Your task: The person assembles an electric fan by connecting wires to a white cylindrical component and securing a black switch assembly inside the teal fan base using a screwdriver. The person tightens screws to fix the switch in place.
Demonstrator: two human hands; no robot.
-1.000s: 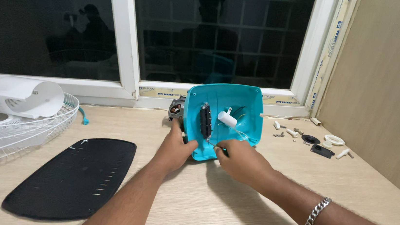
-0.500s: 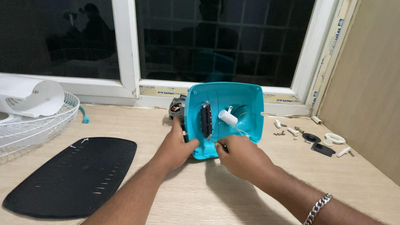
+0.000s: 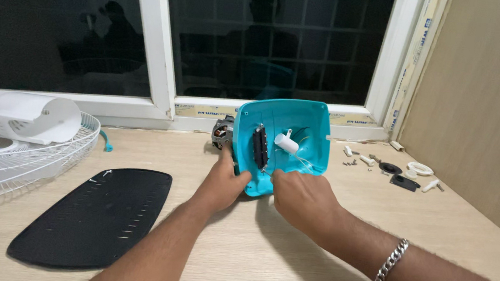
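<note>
— Teal fan housing [image 3: 299, 133]: where is it sitting?

— It stands tilted on the counter [image 3: 287, 266], near the window sill, its open inside facing me. It sits between my two hands, a bit farther from me than both.

— Go from the left, then. What is over there?

— At the far left lies the white wire fan guard [image 3: 10, 154] with a white plastic cover [image 3: 35, 117] resting on it. Closer to me there is a flat black panel [image 3: 93, 217] lying on the counter, well apart from the housing.

— And your left hand?

— My left hand [image 3: 224, 184] is closed around the housing's left edge, thumb up along the rim. Just behind that edge the fan motor [image 3: 223, 135] shows.

— What is inside the housing?

— A black switch block [image 3: 259, 147] on the left and a small white cylinder [image 3: 286, 144] beside it, with thin wires running from it.

— Your right hand?

— My right hand [image 3: 302, 197] has its fingers curled at the housing's lower edge, touching it; I cannot tell whether it pinches anything there. A metal chain bracelet [image 3: 391, 264] is on that wrist.

— Farther right?

— Small screws and parts [image 3: 391, 168] are scattered on the counter near the wall, well apart from my hands.
</note>
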